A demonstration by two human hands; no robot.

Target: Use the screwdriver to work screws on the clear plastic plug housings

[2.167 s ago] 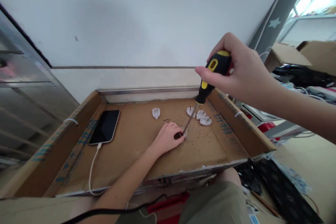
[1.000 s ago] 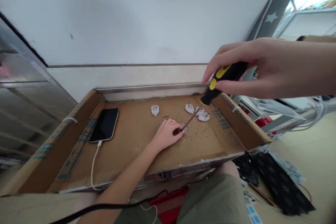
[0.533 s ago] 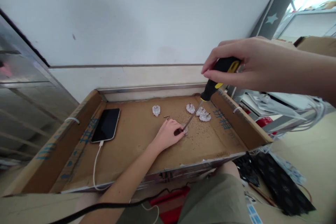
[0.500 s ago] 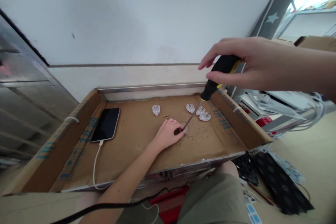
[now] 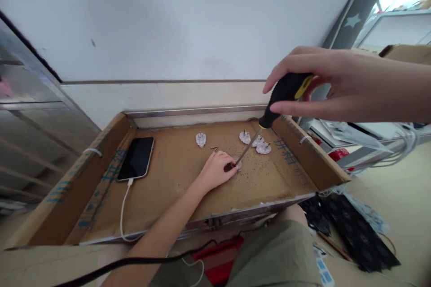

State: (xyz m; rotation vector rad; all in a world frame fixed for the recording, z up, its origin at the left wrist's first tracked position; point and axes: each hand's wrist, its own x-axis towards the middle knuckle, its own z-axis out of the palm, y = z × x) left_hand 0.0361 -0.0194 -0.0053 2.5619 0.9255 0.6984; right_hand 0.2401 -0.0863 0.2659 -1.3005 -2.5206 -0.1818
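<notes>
My right hand (image 5: 313, 83) grips the black and yellow handle of a screwdriver (image 5: 283, 98), its shaft slanting down to the left. The tip meets a clear plastic plug piece (image 5: 239, 163) lying on the cardboard. My left hand (image 5: 220, 169) pinches that piece, its fingers covering much of it. Small brass pins (image 5: 214, 148) lie just beyond my left fingers. A clear plug piece (image 5: 200, 139) with upright metal prongs sits farther back, and a cluster of similar pieces (image 5: 263, 147) stands to the right. Many tiny dark screws (image 5: 251, 172) are scattered around the worked piece.
A cardboard tray (image 5: 168, 197) with raised sides forms the work surface. At its left lies a phone (image 5: 136, 159) with a white charging cable (image 5: 123, 215). A black cable (image 5: 134, 261) crosses near my lap. A white wall (image 5: 175, 31) rises behind.
The fingers of my right hand have shifted round the screwdriver handle, and the hand sits slightly farther right. My left hand stays on the plug piece.
</notes>
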